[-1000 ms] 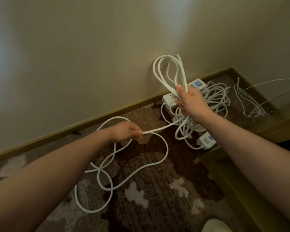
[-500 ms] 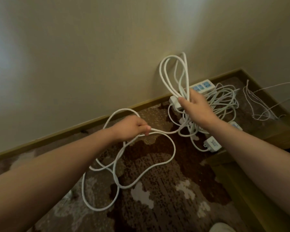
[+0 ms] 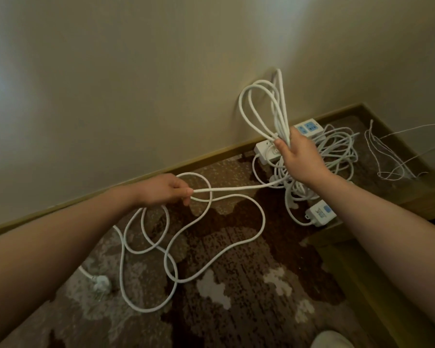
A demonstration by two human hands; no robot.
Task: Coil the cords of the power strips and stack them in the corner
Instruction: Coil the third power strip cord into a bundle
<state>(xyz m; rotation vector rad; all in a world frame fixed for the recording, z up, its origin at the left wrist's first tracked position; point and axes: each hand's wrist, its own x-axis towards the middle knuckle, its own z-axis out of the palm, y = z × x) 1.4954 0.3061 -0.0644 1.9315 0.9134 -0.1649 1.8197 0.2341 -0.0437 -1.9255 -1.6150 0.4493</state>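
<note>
Strips: three white ones counted on the carpet (image 3: 236,285) at the far right corner. One strip (image 3: 309,127) with blue sockets lies against the baseboard (image 3: 86,199); a second (image 3: 265,151) sits just left of it, partly behind the right hand; a third (image 3: 320,213) lies nearer, face up, just beside a dark wooden ledge (image 3: 357,259).

Hands: two, both bare. Right hand (image 3: 300,159) is curled round a bundle of loops (image 3: 261,106) that stands up against the wall (image 3: 136,84); about four loops, exact count unclear where they overlap. Left hand (image 3: 165,190) pinches a single cord (image 3: 236,189) between thumb and fingers; the cord runs taut from it to the right hand.

Slack: loose turns of the same cord (image 3: 146,249) sprawl on the carpet below the left hand, three or four crossing curves. A plug (image 3: 101,282) lies at the near left, blurred.

Around: a heap of coiled cords (image 3: 336,149) rests beside the far strips, tangled; which cord belongs to which strip cannot be told. Thin wires (image 3: 387,156) trail at the far right, one running off the frame edge. A pale shoe tip (image 3: 329,340) shows at the bottom, cut off.

Hidden: the right forearm covers part of the heap; the hanging ends of the bundle below the right hand merge with the cords behind.
</note>
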